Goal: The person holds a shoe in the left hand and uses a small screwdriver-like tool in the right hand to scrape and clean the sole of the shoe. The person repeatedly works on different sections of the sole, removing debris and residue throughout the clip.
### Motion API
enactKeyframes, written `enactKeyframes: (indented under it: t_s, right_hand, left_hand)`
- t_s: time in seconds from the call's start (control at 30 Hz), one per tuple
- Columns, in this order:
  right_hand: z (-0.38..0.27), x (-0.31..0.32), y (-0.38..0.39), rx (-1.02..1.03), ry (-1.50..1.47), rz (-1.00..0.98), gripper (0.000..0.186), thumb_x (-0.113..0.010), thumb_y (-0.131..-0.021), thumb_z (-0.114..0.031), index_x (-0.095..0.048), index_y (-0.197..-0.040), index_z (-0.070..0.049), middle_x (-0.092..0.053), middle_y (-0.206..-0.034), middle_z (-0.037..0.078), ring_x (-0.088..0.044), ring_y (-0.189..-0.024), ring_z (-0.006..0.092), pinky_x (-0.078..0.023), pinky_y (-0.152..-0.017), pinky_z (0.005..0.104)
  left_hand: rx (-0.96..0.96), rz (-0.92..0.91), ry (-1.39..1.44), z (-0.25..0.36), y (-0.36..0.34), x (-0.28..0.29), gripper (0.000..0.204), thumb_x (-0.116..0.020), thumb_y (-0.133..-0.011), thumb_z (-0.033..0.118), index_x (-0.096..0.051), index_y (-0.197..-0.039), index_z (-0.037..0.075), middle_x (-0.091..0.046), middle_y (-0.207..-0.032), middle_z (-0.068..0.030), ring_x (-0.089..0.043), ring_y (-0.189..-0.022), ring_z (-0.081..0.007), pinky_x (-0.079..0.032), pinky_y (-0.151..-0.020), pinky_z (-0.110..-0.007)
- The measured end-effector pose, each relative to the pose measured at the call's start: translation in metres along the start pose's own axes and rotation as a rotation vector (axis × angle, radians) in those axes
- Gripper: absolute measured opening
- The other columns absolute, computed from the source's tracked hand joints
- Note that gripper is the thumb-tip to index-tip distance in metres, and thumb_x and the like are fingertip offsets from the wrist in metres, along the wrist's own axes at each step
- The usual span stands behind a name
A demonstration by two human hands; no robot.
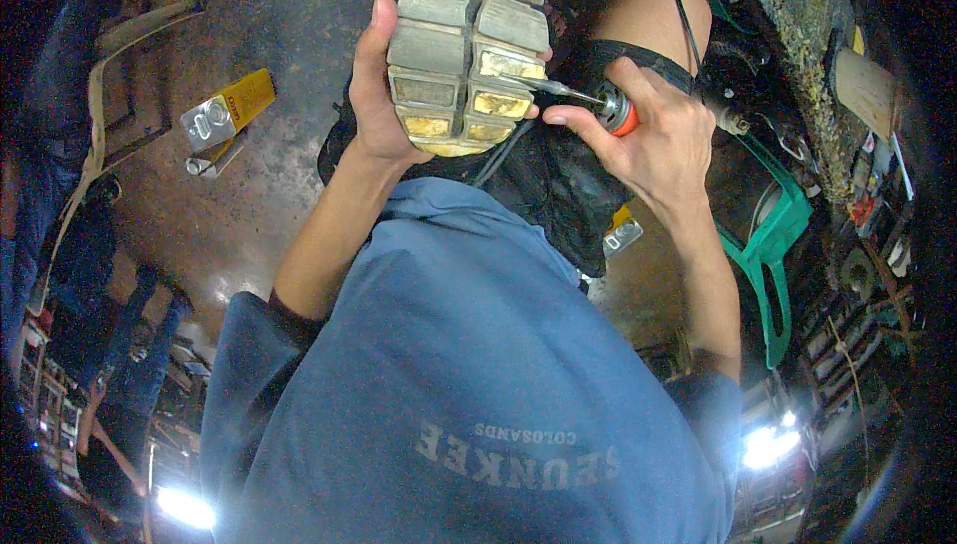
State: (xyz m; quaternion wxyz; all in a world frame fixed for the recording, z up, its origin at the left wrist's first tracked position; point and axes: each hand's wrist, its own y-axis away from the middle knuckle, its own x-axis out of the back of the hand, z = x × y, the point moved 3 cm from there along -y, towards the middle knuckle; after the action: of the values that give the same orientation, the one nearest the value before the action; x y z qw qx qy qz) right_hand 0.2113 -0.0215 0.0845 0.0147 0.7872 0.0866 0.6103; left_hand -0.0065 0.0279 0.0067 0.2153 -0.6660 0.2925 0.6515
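A shoe [427, 45] is held up with its grey, blocky sole facing me. Yellowish patches cover several of the sole blocks at the lower end. My left hand [374, 105] grips the shoe along its left side, thumb raised beside the sole. In my right hand [663, 130] is a tool with a slim metal shaft [563, 90] and a round silver body with an orange-red rim; its exact kind I cannot make out. The shaft points left, and its tip lies against the yellowish blocks on the right side of the sole.
A yellow and silver tin [227, 110] lies on the dark floor at left. Another similar tin [623, 232] shows beneath my right arm. A green plastic frame [783, 225] stands at right, near a rough, crusted bench edge [797, 35]. Jeans [145, 360] show at lower left.
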Motion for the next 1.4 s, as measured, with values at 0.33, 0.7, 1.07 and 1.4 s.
enactKeyframes:
  t_s: [0.33,0.7,1.07,1.4]
  right_hand:
    - [-0.005,-0.005,-0.001,0.052,0.010,0.063,0.075,-0.074,-0.083,-0.085,-0.063,-0.082,-0.011,-0.065,-0.066,0.011,-0.071,-0.059,0.0328,-0.055,-0.052,0.0468]
    - [-0.003,-0.006,-0.004,0.017,-0.029,0.128,0.076,-0.074,-0.082,-0.087,-0.063,-0.081,-0.011,-0.067,-0.064,0.012,-0.070,-0.056,0.0342,-0.054,-0.050,0.0477]
    - [-0.005,-0.001,-0.003,-0.004,-0.018,0.036,0.067,-0.086,-0.082,-0.073,-0.072,-0.091,-0.008,-0.072,-0.072,0.014,-0.072,-0.064,0.0360,-0.056,-0.058,0.0461]
    - [-0.014,0.026,0.041,-0.477,-0.554,0.044,0.065,-0.090,-0.086,-0.062,-0.078,-0.127,-0.013,-0.080,-0.090,0.021,-0.081,-0.088,0.0412,-0.063,-0.076,0.0462]
  left_hand:
    - [0.005,-0.011,0.014,-0.001,-0.001,-0.001,0.096,-0.027,-0.111,0.075,-0.045,-0.164,-0.002,-0.065,-0.147,-0.0299,-0.072,-0.128,-0.0412,-0.062,-0.108,-0.053]
    - [0.003,-0.021,-0.088,-0.003,0.000,0.004,0.090,-0.035,-0.110,0.075,-0.052,-0.160,0.002,-0.068,-0.148,-0.0236,-0.071,-0.129,-0.0393,-0.060,-0.108,-0.054]
    - [0.002,0.201,-0.403,0.002,0.005,0.009,0.088,-0.041,-0.109,0.075,-0.052,-0.160,0.004,-0.066,-0.150,-0.0236,-0.070,-0.131,-0.0414,-0.058,-0.110,-0.056]
    - [-0.122,0.208,-0.198,-0.032,-0.024,0.010,0.106,-0.054,-0.092,0.070,-0.038,-0.167,-0.002,-0.055,-0.157,-0.0369,-0.062,-0.138,-0.0545,-0.049,-0.121,-0.064]
